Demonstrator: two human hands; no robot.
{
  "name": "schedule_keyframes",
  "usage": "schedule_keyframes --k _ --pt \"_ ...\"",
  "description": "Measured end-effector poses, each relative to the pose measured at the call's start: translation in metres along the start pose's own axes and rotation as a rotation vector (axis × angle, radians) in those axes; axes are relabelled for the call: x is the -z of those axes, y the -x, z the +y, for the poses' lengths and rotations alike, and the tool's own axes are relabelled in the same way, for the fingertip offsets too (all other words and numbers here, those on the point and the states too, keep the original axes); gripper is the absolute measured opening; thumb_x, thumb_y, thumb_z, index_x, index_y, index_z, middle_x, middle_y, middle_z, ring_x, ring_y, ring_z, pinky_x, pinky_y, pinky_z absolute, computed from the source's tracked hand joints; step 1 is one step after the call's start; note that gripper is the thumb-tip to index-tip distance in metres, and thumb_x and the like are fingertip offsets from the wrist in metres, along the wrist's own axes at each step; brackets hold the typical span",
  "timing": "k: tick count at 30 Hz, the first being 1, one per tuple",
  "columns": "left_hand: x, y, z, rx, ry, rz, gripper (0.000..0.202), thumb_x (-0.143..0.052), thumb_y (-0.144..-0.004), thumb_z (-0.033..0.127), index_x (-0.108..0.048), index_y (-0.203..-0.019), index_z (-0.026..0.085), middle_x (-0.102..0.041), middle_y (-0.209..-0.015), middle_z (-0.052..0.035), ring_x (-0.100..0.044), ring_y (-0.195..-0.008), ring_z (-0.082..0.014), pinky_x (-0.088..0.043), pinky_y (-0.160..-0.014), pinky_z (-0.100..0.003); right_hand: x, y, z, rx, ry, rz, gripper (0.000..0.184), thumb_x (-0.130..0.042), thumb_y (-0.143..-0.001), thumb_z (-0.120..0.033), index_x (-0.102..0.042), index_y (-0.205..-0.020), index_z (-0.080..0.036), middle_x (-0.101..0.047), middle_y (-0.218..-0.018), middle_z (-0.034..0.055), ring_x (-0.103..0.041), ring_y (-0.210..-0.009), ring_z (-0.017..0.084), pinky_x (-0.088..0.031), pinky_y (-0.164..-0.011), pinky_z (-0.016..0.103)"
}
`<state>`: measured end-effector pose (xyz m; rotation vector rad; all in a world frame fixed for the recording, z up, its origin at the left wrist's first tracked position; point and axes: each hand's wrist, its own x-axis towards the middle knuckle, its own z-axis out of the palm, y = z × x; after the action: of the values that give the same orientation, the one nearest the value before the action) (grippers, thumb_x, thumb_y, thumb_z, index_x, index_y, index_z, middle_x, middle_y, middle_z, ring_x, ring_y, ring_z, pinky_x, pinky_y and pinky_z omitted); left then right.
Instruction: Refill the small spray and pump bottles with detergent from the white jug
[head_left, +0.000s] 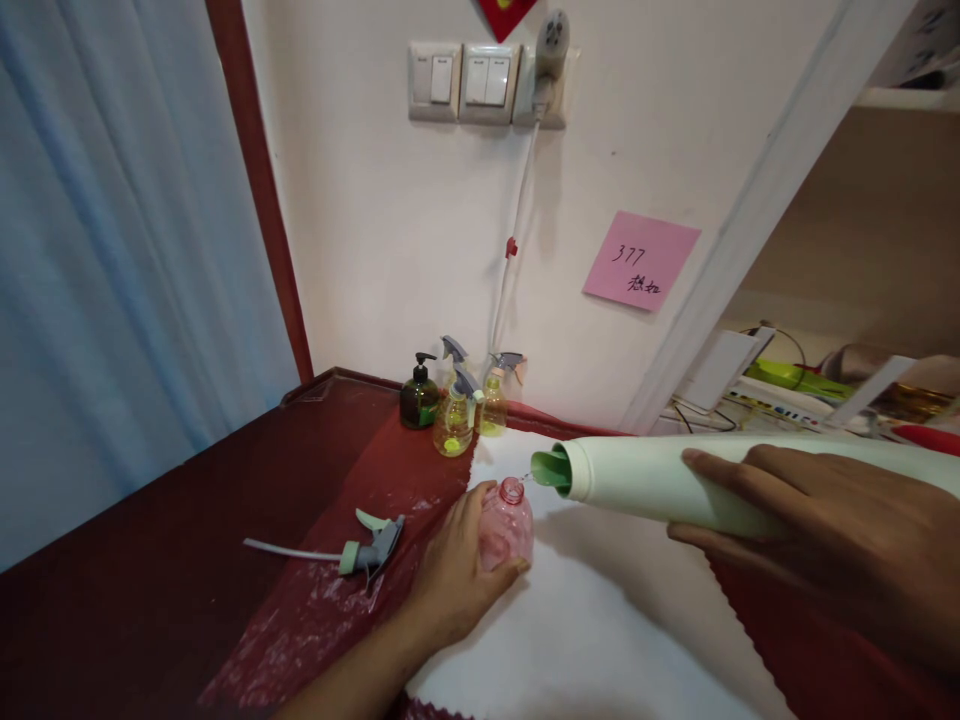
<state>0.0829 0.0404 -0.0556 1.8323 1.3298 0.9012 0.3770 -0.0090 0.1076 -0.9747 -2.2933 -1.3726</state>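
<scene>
My left hand [457, 580] grips a pink see-through spray bottle [506, 530] whose neck is uncapped and faces up, over the white sheet. In my right hand [810, 520] is a long pale green bottle [630, 480], tilted nearly level. Its green spout [551, 470] points at the pink bottle's mouth, and a thin stream of clear liquid runs between the two. A grey and green trigger spray head [367, 555] with a long straw lies on its side, left of my left hand.
Behind stand a dark pump bottle [418, 400] and several yellow see-through spray bottles [453, 425]. A white cable [521, 190] hangs from a wall socket. Red plastic film [300, 640] and a white sheet [600, 620] cover parts of the dark red table [150, 610]. Shelves [862, 100] stand right.
</scene>
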Motion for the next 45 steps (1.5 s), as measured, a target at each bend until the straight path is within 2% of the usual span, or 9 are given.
schedule_keyframes --k 8,21,32,37,42,45 --pt "-0.001 0.001 -0.001 0.001 -0.010 -0.008 0.082 -0.071 -0.075 0.034 -0.037 -0.148 0.021 -0.048 -0.155 -0.0155 -0.043 -0.144 -0.0316 -0.032 -0.121 -0.046 0.002 -0.005 0.000 0.035 -0.009 0.009 0.035 -0.037 -0.106 -0.044 -0.059 -0.111 -0.017 -0.073 -0.073 0.0108 -0.069 -0.049 0.028 -0.049 -0.043 0.037" --pt "-0.001 0.000 -0.004 -0.018 -0.014 -0.001 0.082 -0.071 -0.077 0.034 -0.035 -0.150 0.020 -0.047 -0.156 -0.0155 -0.043 -0.144 -0.0314 -0.032 -0.121 -0.047 -0.001 0.002 0.000 -0.006 -0.022 0.000 0.036 -0.041 -0.105 -0.046 -0.061 -0.113 -0.017 -0.075 -0.079 0.0090 -0.069 -0.055 0.026 -0.047 -0.050 0.037" --pt "-0.001 0.002 -0.002 -0.017 0.009 0.015 0.080 -0.072 -0.076 0.031 -0.037 -0.147 0.023 -0.049 -0.155 -0.0154 -0.044 -0.144 -0.0332 -0.031 -0.122 -0.052 0.001 -0.004 -0.005 -0.004 -0.044 0.006 0.033 -0.040 -0.106 -0.044 -0.059 -0.109 -0.017 -0.071 -0.071 0.0072 -0.067 -0.048 0.024 -0.048 -0.045 0.035" --pt "-0.001 0.001 0.000 -0.009 -0.009 0.007 0.080 -0.071 -0.076 0.032 -0.036 -0.147 0.021 -0.049 -0.155 -0.0149 -0.043 -0.144 -0.0314 -0.031 -0.122 -0.047 0.000 -0.005 -0.009 -0.021 -0.078 0.015 0.034 -0.040 -0.106 -0.045 -0.059 -0.106 -0.017 -0.067 -0.065 0.0043 -0.065 -0.046 0.023 -0.047 -0.046 0.033" --pt "0.000 0.001 0.001 0.002 0.006 0.001 0.082 -0.070 -0.076 0.032 -0.035 -0.149 0.019 -0.047 -0.156 -0.0156 -0.042 -0.145 -0.0311 -0.029 -0.122 -0.047 -0.010 0.005 -0.013 -0.068 -0.123 0.025 0.035 -0.042 -0.105 -0.048 -0.059 -0.110 -0.018 -0.073 -0.077 0.0081 -0.066 -0.051 0.021 -0.045 -0.047 0.033" --pt "-0.001 0.001 -0.001 -0.006 0.022 0.010 0.082 -0.071 -0.075 0.032 -0.037 -0.149 0.018 -0.048 -0.155 -0.0176 -0.042 -0.144 -0.0329 -0.030 -0.121 -0.048 -0.021 0.016 -0.014 -0.130 -0.169 -0.022 0.038 -0.047 -0.102 -0.053 -0.060 -0.115 -0.019 -0.075 -0.083 0.0096 -0.069 -0.057 0.023 -0.046 -0.048 0.034"
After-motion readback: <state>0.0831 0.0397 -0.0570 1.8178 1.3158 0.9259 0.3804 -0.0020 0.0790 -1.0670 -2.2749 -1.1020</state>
